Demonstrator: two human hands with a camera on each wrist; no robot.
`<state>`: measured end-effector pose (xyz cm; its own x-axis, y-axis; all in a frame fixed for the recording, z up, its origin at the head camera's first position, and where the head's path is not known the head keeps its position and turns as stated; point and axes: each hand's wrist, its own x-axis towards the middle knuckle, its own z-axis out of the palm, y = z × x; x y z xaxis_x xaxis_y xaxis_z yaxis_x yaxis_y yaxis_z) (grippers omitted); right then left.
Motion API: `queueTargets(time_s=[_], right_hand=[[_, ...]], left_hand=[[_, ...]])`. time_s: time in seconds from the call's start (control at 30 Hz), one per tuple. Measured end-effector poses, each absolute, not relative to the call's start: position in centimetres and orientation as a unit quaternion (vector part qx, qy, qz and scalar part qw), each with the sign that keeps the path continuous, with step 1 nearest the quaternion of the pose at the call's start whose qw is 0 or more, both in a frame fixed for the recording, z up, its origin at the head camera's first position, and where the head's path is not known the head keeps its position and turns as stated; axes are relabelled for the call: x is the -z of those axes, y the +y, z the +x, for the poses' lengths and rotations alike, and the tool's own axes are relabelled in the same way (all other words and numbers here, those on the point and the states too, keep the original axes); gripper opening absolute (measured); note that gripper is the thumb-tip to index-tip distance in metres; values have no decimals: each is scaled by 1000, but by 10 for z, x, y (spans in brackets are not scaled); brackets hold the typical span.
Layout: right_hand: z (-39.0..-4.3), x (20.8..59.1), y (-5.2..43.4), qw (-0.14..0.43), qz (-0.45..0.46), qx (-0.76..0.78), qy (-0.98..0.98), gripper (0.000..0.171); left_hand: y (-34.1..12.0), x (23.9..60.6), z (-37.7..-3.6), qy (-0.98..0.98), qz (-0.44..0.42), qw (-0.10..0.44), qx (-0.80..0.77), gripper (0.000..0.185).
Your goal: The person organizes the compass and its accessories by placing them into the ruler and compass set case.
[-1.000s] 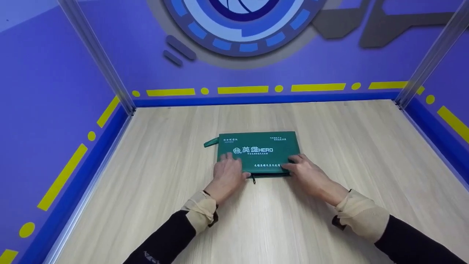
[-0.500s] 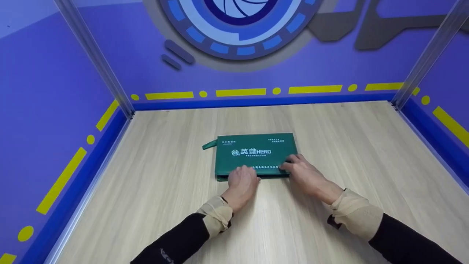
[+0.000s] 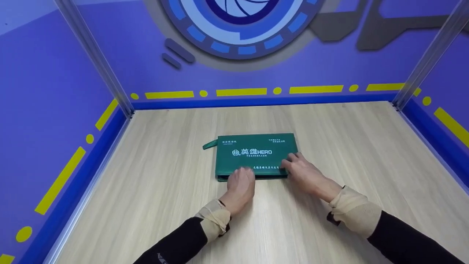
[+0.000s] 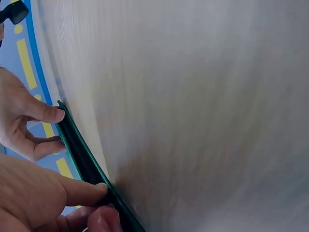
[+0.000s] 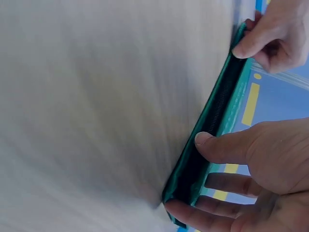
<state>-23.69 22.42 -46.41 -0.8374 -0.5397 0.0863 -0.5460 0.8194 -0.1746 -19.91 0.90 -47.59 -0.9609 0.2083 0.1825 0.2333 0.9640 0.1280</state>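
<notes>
A flat green zip case (image 3: 256, 143) with white HERO lettering lies on the table. My left hand (image 3: 240, 189) is at the middle of its near edge, fingers curled in a pinch at the zip, covering the spot where the zipper pull hung. At the near right corner, my right hand (image 3: 304, 176) grips the case, fingertips on the cover and thumb on the zipped side. The right wrist view shows the dark zipper (image 5: 219, 104) running along the edge between both hands. In the left wrist view a finger (image 4: 91, 191) presses on that edge.
A green wrist strap (image 3: 210, 145) sticks out from the case's far left corner. The pale wooden table (image 3: 165, 165) is bordered by purple-blue printed panels (image 3: 121, 47) with yellow marks, joined by metal corner posts (image 3: 97, 55).
My left hand has left the cover's near left part and moved right and nearer me, onto the zipped edge over the zipper pull. The right hand stays at its corner.
</notes>
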Motion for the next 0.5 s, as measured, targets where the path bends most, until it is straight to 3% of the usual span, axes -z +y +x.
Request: queueTargets(time_s=[0.2, 0.5], right_hand=[[-238, 466, 223, 51, 302, -59, -950, 38], [-239, 466, 225, 33, 293, -85, -952, 37]], left_hand=[[-4, 473, -201, -988, -108, 78, 78, 19], [-50, 465, -198, -997, -57, 14, 45, 28]])
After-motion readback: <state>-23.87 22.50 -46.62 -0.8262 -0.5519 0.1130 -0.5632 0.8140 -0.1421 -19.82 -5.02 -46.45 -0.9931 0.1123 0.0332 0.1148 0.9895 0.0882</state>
